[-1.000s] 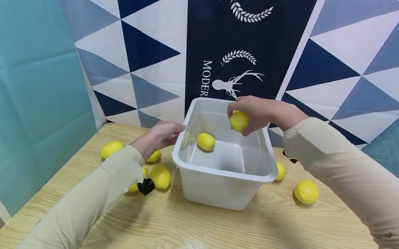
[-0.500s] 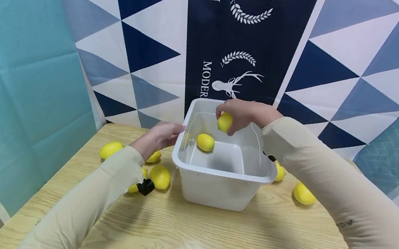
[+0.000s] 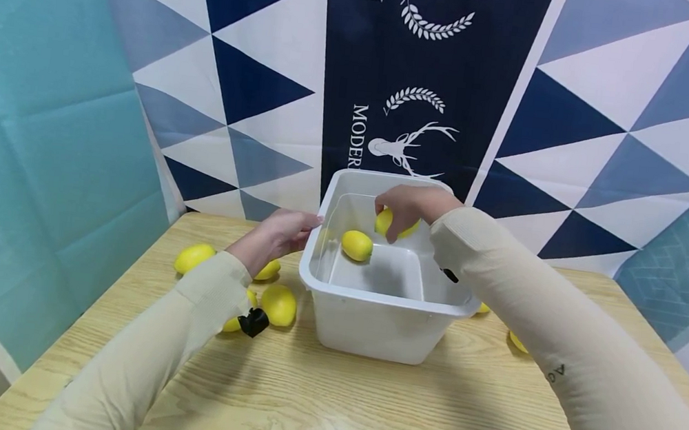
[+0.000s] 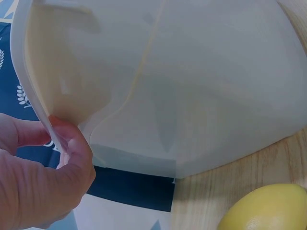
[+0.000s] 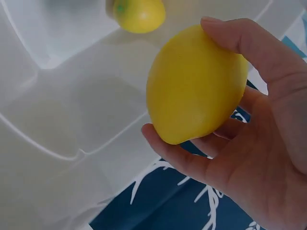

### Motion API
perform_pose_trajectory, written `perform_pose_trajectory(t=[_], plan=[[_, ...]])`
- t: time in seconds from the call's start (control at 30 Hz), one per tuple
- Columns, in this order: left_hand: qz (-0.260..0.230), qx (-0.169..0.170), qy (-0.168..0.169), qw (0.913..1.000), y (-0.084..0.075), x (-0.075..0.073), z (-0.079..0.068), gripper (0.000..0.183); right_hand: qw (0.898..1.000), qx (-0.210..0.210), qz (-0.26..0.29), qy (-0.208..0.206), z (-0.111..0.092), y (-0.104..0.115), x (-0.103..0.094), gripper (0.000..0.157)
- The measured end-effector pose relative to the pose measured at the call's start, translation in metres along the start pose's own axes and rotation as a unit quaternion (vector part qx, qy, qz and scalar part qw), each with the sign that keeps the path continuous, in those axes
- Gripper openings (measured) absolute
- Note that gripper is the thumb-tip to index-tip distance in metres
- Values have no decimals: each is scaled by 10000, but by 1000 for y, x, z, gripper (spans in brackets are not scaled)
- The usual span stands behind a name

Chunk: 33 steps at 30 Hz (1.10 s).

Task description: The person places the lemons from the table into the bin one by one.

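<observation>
Inside the upper part of a white plastic bin (image 3: pixel 380 322), near its back wall, my right hand (image 3: pixel 407 207) holds a lemon (image 3: pixel 384 222). The right wrist view shows this lemon (image 5: pixel 196 86) between thumb and fingers, off the bin's floor. Another lemon (image 3: pixel 357 245) lies in the bin on the left; part of it appears as a yellow lemon (image 5: pixel 139 14) at the top of the right wrist view. My left hand (image 3: pixel 283 233) pinches the bin's left rim, with thumb and fingers on either side of the wall (image 4: pixel 144 86) in the left wrist view.
Several lemons lie on the wooden table (image 3: pixel 326 400) left of the bin, including a near lemon (image 3: pixel 278 305) and a far lemon (image 3: pixel 193 257). Right of it, one lemon (image 3: pixel 482 308) and another lemon (image 3: pixel 516 342) are partly hidden. A patterned cloth (image 3: pixel 422 56) hangs behind.
My right hand has moved left and down with the lemon, from above the bin's right side to inside the bin. The left hand stays on the rim.
</observation>
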State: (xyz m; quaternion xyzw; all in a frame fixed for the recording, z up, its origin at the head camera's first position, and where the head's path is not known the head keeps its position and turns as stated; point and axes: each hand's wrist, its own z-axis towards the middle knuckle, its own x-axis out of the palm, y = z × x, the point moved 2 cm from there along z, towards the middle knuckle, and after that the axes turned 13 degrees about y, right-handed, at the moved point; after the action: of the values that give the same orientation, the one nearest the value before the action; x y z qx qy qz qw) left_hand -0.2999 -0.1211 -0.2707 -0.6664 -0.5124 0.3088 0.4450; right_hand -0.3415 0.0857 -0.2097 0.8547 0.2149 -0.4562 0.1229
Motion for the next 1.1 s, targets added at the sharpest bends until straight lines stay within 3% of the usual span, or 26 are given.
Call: perform_pose_trajectory(t=[0.27,0.57,0.97,1.1], plan=[[91,49,0,9999,-2,1,-1,37,9996,54,-234,-162,-7,-3,-4,38],[-29,48,23,10000,-1,1,-1,38,9995,26,-172,-274,-35,-20,-12,40],[-101,107,91,9999,1,2,-1,39,9906,-482,-134,-1275,-82,-55,9,41],[-79,112,148,9998,0,1,-2,40,9863,-477,11,-1577,-96,-65,20,42]])
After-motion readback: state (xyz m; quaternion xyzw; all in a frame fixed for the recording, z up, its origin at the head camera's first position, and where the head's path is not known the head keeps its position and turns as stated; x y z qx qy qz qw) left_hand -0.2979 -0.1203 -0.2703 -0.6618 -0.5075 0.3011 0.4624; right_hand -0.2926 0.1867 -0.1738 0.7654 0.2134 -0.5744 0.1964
